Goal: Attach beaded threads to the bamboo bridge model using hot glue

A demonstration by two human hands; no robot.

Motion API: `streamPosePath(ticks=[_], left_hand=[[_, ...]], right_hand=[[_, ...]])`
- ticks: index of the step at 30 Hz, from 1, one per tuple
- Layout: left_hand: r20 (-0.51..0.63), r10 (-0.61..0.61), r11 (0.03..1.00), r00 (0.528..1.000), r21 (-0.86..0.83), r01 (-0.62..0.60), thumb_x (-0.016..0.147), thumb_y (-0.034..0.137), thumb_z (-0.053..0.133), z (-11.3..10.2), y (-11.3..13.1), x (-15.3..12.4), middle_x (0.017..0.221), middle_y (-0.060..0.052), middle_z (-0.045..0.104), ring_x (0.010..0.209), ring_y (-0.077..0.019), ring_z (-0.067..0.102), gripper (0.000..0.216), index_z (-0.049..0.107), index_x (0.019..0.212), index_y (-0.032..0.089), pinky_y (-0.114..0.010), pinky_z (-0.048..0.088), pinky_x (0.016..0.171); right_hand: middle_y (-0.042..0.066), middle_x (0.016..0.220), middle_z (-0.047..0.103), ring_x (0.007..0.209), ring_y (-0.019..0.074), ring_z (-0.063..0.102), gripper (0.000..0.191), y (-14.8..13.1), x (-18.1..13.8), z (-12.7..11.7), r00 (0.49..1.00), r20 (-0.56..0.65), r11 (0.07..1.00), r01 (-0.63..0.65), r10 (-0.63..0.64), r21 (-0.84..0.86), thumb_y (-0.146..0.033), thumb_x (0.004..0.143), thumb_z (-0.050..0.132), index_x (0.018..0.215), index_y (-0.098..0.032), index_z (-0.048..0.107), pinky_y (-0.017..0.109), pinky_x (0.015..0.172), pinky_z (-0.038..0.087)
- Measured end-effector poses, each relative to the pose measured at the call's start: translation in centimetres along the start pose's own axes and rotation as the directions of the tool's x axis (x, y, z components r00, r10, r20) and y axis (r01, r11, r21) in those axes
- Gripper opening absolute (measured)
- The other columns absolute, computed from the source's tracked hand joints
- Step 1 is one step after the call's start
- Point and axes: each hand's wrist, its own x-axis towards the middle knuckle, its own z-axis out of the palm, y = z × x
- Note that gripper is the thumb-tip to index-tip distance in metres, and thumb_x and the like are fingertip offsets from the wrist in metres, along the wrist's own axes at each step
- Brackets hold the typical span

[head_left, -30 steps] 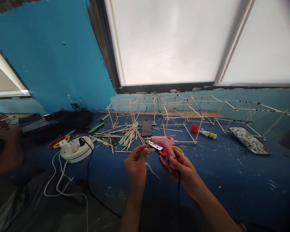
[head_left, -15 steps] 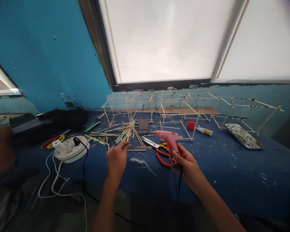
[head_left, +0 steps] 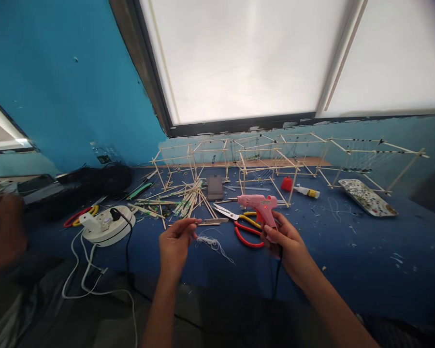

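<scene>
Left hand (head_left: 174, 244) drawn off glue gun (head_left: 259, 205) nozzle, fingertips pinched, threads (head_left: 210, 241) at its 3 o'clock, grasp unclear; right hand (head_left: 286, 239) clenched round glue gun handle.

Lit hard from behind by the window (head_left: 246, 58), blown out to flat white with no detail. Dim and underexposed below, darkest along the near edge of the blue counter (head_left: 348, 251). Only soft, faint shadows. Sharp enough at mid-frame, around the right hand (head_left: 286, 241) and the glue gun (head_left: 259, 203) in its grip, down to a tiny red glow on the gun. Smeared with blur at far left, over another person's hand (head_left: 3, 227). Bowed by wide-angle distortion toward the edges, with the window frame (head_left: 239, 126) slanting.
</scene>
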Motion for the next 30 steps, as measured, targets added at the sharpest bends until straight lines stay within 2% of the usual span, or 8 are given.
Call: streamPosePath(ticks=[4, 8, 13, 16, 18, 22, 26, 30], left_hand=[[0.057, -0.055, 0.968, 0.997, -0.242, 0.068, 0.072, 0.038, 0.086, 3.6, 0.8, -3.2, 0.082, -0.007, 0.079, 0.051, -0.0082, 0.054, 0.025, 0.077, 0.083, 0.018, -0.020, 0.043, 0.050], [0.132, -0.096, 0.936, 0.987, -0.325, 0.134, 0.072, 0.038, 0.087, 5.0, 2.4, -4.8, 0.081, -0.007, 0.079, 0.052, -0.0065, 0.052, 0.023, 0.078, 0.082, 0.019, -0.018, 0.045, 0.053], [0.175, -0.083, 0.947, 0.981, -0.292, 0.133, 0.076, 0.040, 0.085, 5.5, 4.1, -5.3, 0.076, -0.007, 0.077, 0.053, -0.0071, 0.052, 0.023, 0.079, 0.083, 0.019, -0.019, 0.048, 0.055], [0.185, -0.070, 0.959, 0.980, -0.257, 0.117, 0.077, 0.040, 0.083, 5.8, 4.9, -5.6, 0.069, -0.004, 0.074, 0.056, -0.0088, 0.054, 0.023, 0.079, 0.085, 0.019, -0.020, 0.050, 0.057], [0.199, -0.076, 0.962, 0.977, -0.244, 0.124, 0.078, 0.040, 0.083, 6.0, 5.4, -5.8, 0.063, -0.002, 0.069, 0.058, -0.0104, 0.056, 0.022, 0.079, 0.085, 0.019, -0.020, 0.052, 0.058], [0.259, -0.128, 0.957, 0.957, -0.223, 0.188, 0.078, 0.038, 0.083, 6.6, 6.3, -6.5, 0.052, 0.002, 0.057, 0.063, -0.0136, 0.062, 0.021, 0.079, 0.086, 0.019, -0.021, 0.053, 0.060], [0.317, -0.160, 0.939, 0.935, -0.243, 0.243, 0.078, 0.038, 0.083, 7.1, 6.7, -7.6, 0.055, 0.001, 0.061, 0.061, -0.0122, 0.062, 0.020, 0.078, 0.083, 0.019, -0.020, 0.053, 0.060], [0.353, -0.190, 0.920, 0.916, -0.263, 0.292, 0.078, 0.037, 0.083, 7.3, 6.8, -8.5, 0.059, -0.001, 0.067, 0.066, -0.0141, 0.068, 0.019, 0.078, 0.083, 0.019, -0.019, 0.054, 0.062]], right_hand=[[-0.011, 0.055, 0.040, 0.045, 0.0063, 0.026, 0.051, -0.3, 0.1, -0.8, 0.997, -0.076, 0.997, -0.003, -0.003, -0.082, -0.052, 0.078, 0.078, 0.111, -0.024, 0.052, 0.018, 0.040, 0.019], [-0.009, 0.060, 0.043, 0.046, 0.0060, 0.032, 0.049, -1.0, 0.0, -1.5, 0.978, -0.192, 0.974, 0.035, -0.079, -0.225, -0.058, 0.075, 0.078, 0.095, -0.022, 0.052, 0.019, 0.042, 0.023], [-0.006, 0.067, 0.050, 0.053, 0.0095, 0.039, 0.049, -2.0, -0.9, -2.0, 0.951, -0.227, 0.888, 0.089, -0.210, -0.451, -0.053, 0.069, 0.081, 0.097, -0.020, 0.059, 0.022, 0.046, 0.030], [-0.008, 0.064, 0.048, 0.053, 0.0100, 0.038, 0.046, -2.3, -2.1, -2.2, 0.942, -0.225, 0.847, 0.099, -0.249, -0.522, -0.048, 0.069, 0.081, 0.099, -0.021, 0.058, 0.022, 0.045, 0.030], [-0.009, 0.062, 0.045, 0.052, 0.0096, 0.037, 0.042, -2.5, -3.0, -2.5, 0.930, -0.229, 0.813, 0.111, -0.288, -0.572, -0.045, 0.069, 0.082, 0.093, -0.022, 0.056, 0.021, 0.044, 0.032], [-0.008, 0.058, 0.047, 0.048, 0.0100, 0.042, 0.037, -2.7, -5.0, -3.0, 0.871, -0.252, 0.724, 0.157, -0.422, -0.671, -0.047, 0.074, 0.079, 0.084, -0.023, 0.053, 0.021, 0.043, 0.037], [-0.008, 0.057, 0.048, 0.045, 0.0103, 0.043, 0.034, -3.0, -6.8, -2.8, 0.812, -0.236, 0.618, 0.184, -0.533, -0.764, -0.048, 0.077, 0.076, 0.088, -0.023, 0.056, 0.022, 0.041, 0.038], [-0.009, 0.053, 0.044, 0.044, 0.0101, 0.039, 0.026, -3.1, -8.1, -2.1, 0.787, -0.232, 0.562, 0.169, -0.571, -0.810, -0.045, 0.081, 0.070, 0.083, -0.024, 0.055, 0.022, 0.042, 0.036]])
